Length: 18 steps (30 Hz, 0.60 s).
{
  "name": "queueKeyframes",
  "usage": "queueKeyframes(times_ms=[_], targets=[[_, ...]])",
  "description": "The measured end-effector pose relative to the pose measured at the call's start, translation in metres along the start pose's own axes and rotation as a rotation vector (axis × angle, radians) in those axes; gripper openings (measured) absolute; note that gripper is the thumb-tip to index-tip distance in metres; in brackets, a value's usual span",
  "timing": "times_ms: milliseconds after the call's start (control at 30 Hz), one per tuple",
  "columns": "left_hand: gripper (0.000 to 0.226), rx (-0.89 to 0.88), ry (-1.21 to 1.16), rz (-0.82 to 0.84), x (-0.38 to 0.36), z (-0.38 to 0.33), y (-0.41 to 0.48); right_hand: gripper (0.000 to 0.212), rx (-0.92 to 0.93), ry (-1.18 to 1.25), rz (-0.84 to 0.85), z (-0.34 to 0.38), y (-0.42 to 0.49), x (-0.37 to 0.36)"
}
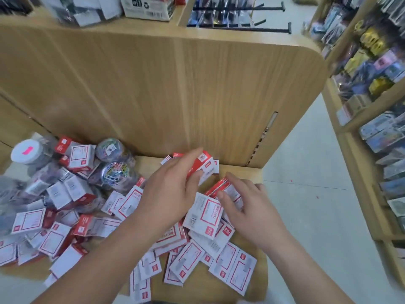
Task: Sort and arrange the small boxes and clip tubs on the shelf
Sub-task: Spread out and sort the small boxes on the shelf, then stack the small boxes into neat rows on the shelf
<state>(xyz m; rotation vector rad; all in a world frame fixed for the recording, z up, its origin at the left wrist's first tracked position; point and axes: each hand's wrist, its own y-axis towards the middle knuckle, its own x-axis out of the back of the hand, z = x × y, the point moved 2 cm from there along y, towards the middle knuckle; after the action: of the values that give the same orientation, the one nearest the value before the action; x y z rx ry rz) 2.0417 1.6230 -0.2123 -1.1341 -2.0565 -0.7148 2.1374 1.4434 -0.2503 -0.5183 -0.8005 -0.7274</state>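
Several small red-and-white boxes [201, 213] lie jumbled across the wooden shelf [245, 174]. My left hand [173, 189] grips one red-and-white box [203, 163] near the shelf's back right corner, fingers curled round its side. Just right of it, my right hand [245, 202] holds another small box [221, 185] by its end, resting on the pile. Clear round clip tubs [116, 172] filled with coloured paper clips stand at the back left, one tub [111, 148] lying behind them. A white-lidded tub [27, 152] with a pink sticker stands at the far left.
A tall wooden side panel [175, 84] rises directly behind the pile. The shelf's right edge drops to a grey floor [306, 216]. Across the aisle on the right are racks of packaged goods [377, 69]. Cartons [146, 7] sit on the top ledge.
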Motion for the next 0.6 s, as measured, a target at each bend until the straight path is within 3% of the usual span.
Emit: queueKeyframes(times_ms=[100, 200, 267, 367, 433, 533, 600], targets=[[0.045, 0.071, -0.163, 0.003, 0.001, 0.002, 0.005, 0.038, -0.008, 0.239, -0.06, -0.001, 0.004, 0.001], [0.043, 0.175, -0.432, 0.012, -0.004, -0.009, 0.007, 0.018, -0.107, 0.415, -0.273, -0.012, 0.002, 0.019], [0.035, 0.232, -0.681, 0.069, -0.007, -0.022, 0.01, 0.028, -0.185, 0.508, -0.308, -0.014, -0.001, 0.039], [0.03, 0.11, -0.77, 0.276, -0.013, -0.045, 0.016, 0.056, -0.127, 0.804, -0.151, -0.008, -0.005, 0.066], [0.03, 0.01, -0.724, 0.377, -0.015, -0.059, 0.019, 0.046, -0.035, 0.76, -0.084, -0.003, -0.005, 0.078], [0.024, 0.117, -0.751, 0.212, -0.02, -0.062, 0.028, 0.021, -0.009, 0.747, -0.092, -0.013, -0.004, 0.082], [0.017, 0.141, -0.633, 0.073, -0.024, -0.049, 0.031, 0.015, -0.051, 0.777, -0.167, -0.028, -0.001, 0.075]])
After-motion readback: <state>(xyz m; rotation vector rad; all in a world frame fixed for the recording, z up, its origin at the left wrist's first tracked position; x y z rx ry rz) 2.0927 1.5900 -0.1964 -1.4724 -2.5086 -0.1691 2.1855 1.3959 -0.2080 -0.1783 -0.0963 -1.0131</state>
